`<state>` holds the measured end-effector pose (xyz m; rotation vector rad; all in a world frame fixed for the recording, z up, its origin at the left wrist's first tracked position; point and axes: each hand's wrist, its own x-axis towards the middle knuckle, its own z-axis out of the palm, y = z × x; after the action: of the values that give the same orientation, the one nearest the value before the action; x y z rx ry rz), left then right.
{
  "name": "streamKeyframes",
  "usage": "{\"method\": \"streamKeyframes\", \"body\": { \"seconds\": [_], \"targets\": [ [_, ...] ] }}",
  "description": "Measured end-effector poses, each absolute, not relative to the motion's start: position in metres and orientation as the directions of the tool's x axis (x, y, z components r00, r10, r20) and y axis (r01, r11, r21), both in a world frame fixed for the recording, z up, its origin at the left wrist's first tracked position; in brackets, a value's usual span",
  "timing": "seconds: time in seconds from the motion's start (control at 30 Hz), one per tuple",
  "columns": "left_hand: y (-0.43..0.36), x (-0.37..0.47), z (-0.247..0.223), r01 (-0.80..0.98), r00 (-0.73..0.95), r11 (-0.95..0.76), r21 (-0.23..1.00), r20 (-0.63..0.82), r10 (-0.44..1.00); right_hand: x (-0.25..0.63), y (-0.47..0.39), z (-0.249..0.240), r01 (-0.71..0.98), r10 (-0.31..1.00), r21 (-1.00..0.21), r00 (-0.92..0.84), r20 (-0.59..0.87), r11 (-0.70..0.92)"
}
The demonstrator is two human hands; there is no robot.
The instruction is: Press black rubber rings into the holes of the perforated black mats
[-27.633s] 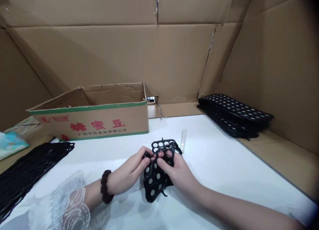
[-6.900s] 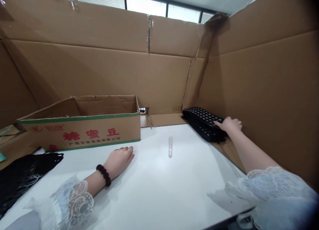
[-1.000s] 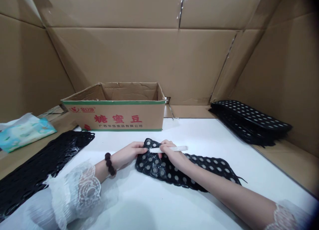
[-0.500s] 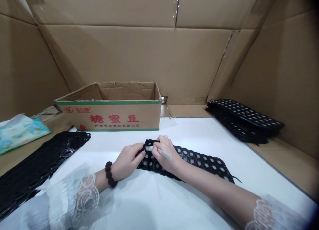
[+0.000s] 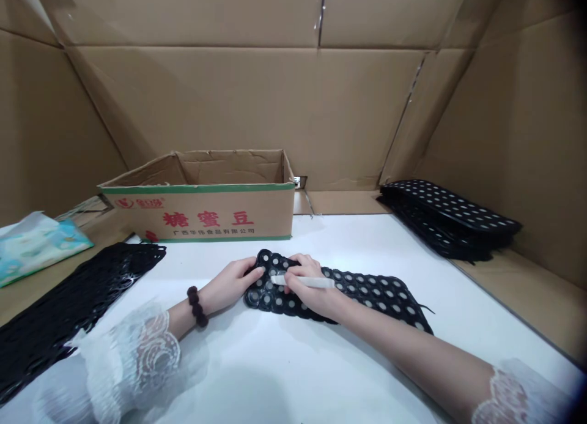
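A long black sheet with rows of pale round dots (image 5: 362, 289) lies slanting across the middle of the white table. Its left end is pinched by my left hand (image 5: 233, 284), with the thumb on top and the other fingers at or under the edge. My right hand (image 5: 308, 283) rests over the sheet, closed around a slim white pen-shaped tool (image 5: 316, 282). The tool's left tip is on or just above the dots near that left end; whether it touches cannot be made out. A thin black strand sticks out at the sheet's right end.
An open cardboard box (image 5: 202, 211) stands behind the hands at left. Black openwork sheets (image 5: 77, 301) lie along the left side, beside a blue-green tissue pack (image 5: 41, 246). Folded black dotted sheets (image 5: 449, 213) are piled at the right. Cardboard walls (image 5: 238, 100) enclose the table.
The sheet's left end, previously bunched up in my fingers, now lies flatter with more dots showing. My left hand has shifted slightly left, and the white tool now lies more level.
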<state>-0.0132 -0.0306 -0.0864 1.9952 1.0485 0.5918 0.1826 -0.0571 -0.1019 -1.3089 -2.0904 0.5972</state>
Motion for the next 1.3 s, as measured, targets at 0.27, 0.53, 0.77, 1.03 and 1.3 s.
{"method": "streamKeyframes", "body": {
  "seconds": [0.27,0.53,0.77,1.03,1.3],
  "targets": [
    [-0.031,-0.026,-0.081,0.684,0.584,-0.443,0.58,-0.069,0.809,0.176,-0.062,-0.1,0.661,0.887,-0.592,-0.364,0.284,0.461],
    [-0.044,-0.02,-0.084,0.698,0.525,-0.42,0.581,-0.015,0.851,0.168,-0.063,-0.099,0.702,0.897,-0.558,-0.352,0.267,0.442],
    [-0.056,-0.012,-0.092,0.721,0.452,-0.404,0.563,0.06,0.89,0.164,-0.064,-0.104,0.703,0.9,-0.561,-0.328,0.288,0.436],
    [-0.061,0.0,-0.095,0.841,0.248,-0.271,0.468,0.111,0.962,0.142,-0.065,-0.113,0.865,0.857,-0.26,-0.299,0.421,0.429],
    [-0.06,-0.004,-0.095,0.746,0.276,-0.284,0.602,0.108,0.955,0.141,-0.05,-0.11,0.903,0.866,-0.175,-0.3,0.4,0.393]
  ]
}}
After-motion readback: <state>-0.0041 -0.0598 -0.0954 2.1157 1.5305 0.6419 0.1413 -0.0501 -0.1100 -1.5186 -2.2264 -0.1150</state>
